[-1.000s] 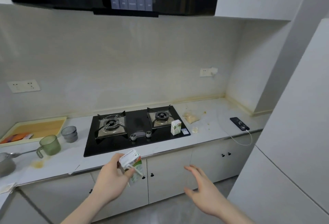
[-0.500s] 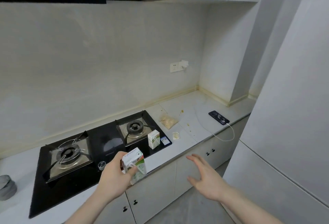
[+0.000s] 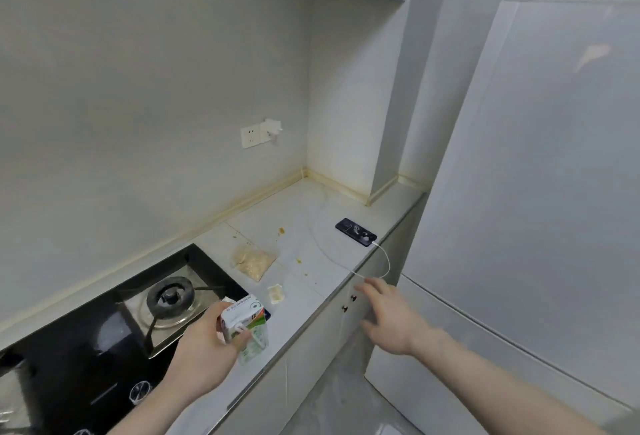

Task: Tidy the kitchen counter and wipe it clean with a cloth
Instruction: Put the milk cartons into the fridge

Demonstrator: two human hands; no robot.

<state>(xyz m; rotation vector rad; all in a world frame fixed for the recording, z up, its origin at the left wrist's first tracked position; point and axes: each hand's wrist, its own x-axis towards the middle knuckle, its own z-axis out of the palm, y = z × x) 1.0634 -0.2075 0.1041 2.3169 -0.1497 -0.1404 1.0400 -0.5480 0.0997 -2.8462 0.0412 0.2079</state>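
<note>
A small drink carton point(image 3: 244, 322) is held in the left hand point(image 3: 204, 355), fingers and thumb curled round its lower half, so that it is carried above the near right corner of the black hob point(image 3: 104, 337). It is judged to be litter being cleared off before any wiping (no cloth is seen in view). A second carton may stand behind the held one; this cannot be told.

The right hand point(image 3: 391, 318) is kept free, with fingers spread and relaxed and nothing in them, reaching out past the counter's front edge towards the right end of the counter point(image 3: 311, 213).

On that counter, a clear bag of pale crumbs point(image 3: 254, 260) lies just right of the hob, with a small packet point(image 3: 276, 293) nearer the front edge. Yellow-brown spots point(image 3: 281, 231) are scattered between the bag and the dark phone point(image 3: 355, 232), which lies far right, close to the edge. Its white cable point(image 3: 382, 261) is looped over the edge and down across the cupboard front, likely so that it can charge from the wall socket point(image 3: 250, 137).

Open surface is left in the far corner, bounded by the wall upstand. On the right, room is narrowed by a tall white panel point(image 3: 536, 175), so a sweep near the drooping cable is judged to risk snagging it.
</note>
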